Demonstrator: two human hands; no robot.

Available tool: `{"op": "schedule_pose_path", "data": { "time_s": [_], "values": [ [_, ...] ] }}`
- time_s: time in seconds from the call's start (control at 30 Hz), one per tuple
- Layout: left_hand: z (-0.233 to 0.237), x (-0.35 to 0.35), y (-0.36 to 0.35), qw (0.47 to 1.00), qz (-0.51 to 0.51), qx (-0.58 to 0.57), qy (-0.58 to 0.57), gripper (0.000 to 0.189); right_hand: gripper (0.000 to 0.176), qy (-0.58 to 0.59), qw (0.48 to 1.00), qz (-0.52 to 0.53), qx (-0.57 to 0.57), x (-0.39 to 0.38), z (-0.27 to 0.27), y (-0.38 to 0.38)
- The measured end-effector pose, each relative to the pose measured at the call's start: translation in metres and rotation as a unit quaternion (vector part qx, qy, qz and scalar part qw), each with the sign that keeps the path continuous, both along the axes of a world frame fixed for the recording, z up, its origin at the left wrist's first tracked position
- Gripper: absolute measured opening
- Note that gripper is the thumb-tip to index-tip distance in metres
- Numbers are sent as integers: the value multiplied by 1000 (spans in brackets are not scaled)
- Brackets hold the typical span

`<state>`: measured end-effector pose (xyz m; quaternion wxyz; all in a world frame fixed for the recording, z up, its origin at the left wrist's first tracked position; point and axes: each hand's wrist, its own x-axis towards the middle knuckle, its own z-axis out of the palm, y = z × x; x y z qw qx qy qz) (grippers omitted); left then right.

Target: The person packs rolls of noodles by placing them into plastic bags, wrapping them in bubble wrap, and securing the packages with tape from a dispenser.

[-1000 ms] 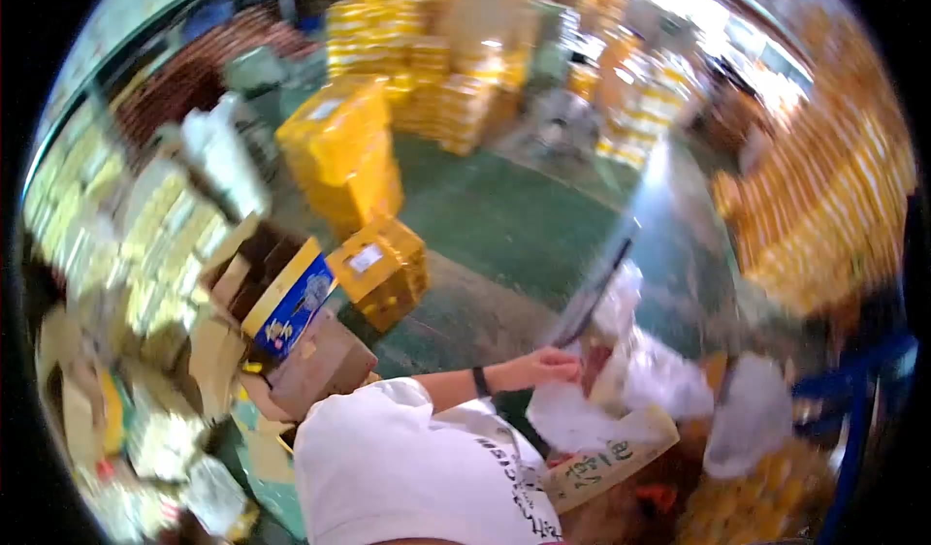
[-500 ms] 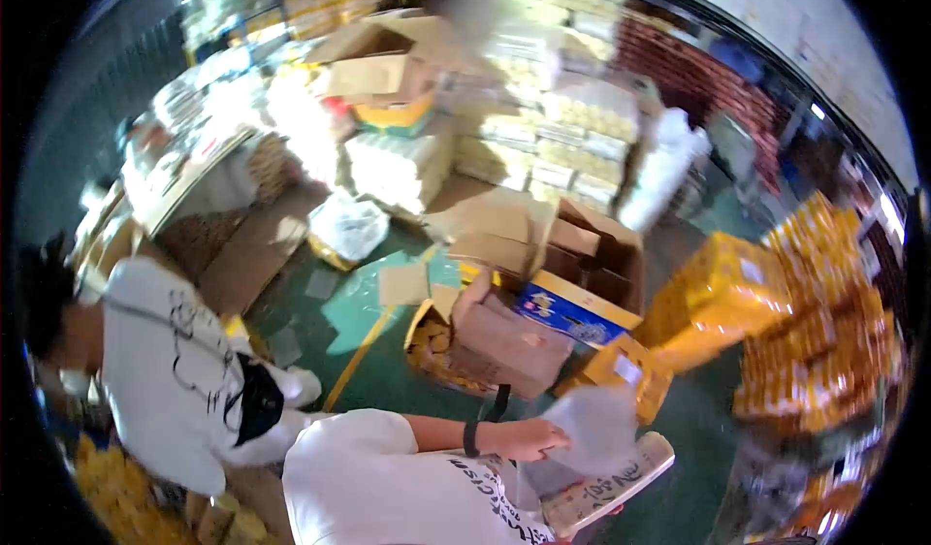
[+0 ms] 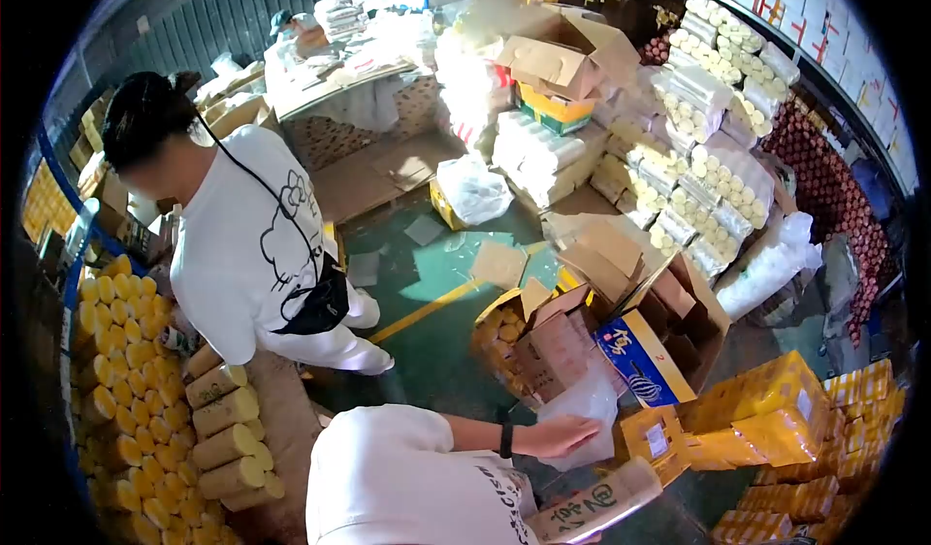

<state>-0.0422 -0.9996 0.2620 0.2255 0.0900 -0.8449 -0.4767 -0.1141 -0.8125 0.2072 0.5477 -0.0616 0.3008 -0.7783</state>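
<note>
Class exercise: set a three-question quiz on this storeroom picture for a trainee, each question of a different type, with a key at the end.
1. True or false: the hand with the black wristband is touching a clear plastic bag.
2. Multiple choice: what colour is the crossbody bag worn by the co-worker in white? A) red B) black C) yellow
3. Fill in the gap: the stacked rolls at the left edge of the picture show ends that are ___ in colour.

Key: 1 true; 2 B; 3 yellow.
</note>
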Motion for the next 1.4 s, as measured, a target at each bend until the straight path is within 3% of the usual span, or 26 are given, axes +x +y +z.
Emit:
{"op": "schedule_pose_path", "data": {
  "time_s": [0.03,0.1,0.13,0.23,0.27,0.33,0.4,0.43,0.5,0.6,0.63,0.67,0.73,0.77,0.83,0.93,1.07,1.17,1.2,1.4],
  "values": [
    [10,-1,4,991,-22,116,-59,25,105,-1,1000,-4,-2,-1,-1,3],
    [-5,-15,8,999,-12,-8,-45,23,105,-5,1000,-20,-6,-3,-1,9],
    [-14,-20,10,999,5,-21,23,28,105,-6,999,-30,-9,-3,-1,13],
    [-20,-27,8,999,-22,-34,-36,40,105,-8,997,-69,-25,-5,-4,32],
    [-44,-33,9,997,-18,-76,24,49,105,-13,996,-85,-34,-4,-6,42],
    [-40,-36,10,992,-53,-92,-66,47,105,-17,990,-128,-54,2,-9,66],
    [-71,-51,18,996,-59,-42,49,38,105,-24,978,-187,-86,14,-12,93],
    [-38,-51,19,992,-74,-56,83,33,104,-26,969,-219,-107,24,-15,107],
    [-41,-68,24,978,-92,-165,89,22,104,-31,946,-276,-169,43,-26,135],
    [-22,-100,33,983,-137,-99,76,14,104,-9,910,-361,-206,69,-11,153],
    [-16,-111,41,980,-121,-71,143,16,109,13,898,-409,-161,74,3,148],
    [-31,-123,46,974,-159,57,148,17,115,32,884,-453,-109,79,23,140],
    [-29,-139,61,978,-185,5,99,19,121,49,877,-471,-83,84,46,133],
    [-25,-142,72,966,-233,103,40,16,124,55,874,-478,-70,86,55,132],
    [-22,-138,92,895,-324,285,-112,15,131,67,869,-488,-47,99,70,132],
    [-14,-137,132,785,-402,418,-219,18,136,67,855,-514,-19,120,81,126],
    [10,-89,189,611,-580,432,-321,24,131,55,762,-641,-73,182,57,109],
    [-1,-66,216,562,-667,361,-329,25,128,55,677,-726,-110,222,42,90],
    [-14,-62,222,525,-683,358,-361,41,127,58,649,-749,-120,234,39,83],
    [5,0,249,387,-734,388,-402,70,119,88,525,-830,-167,295,32,43]
  ]
}}
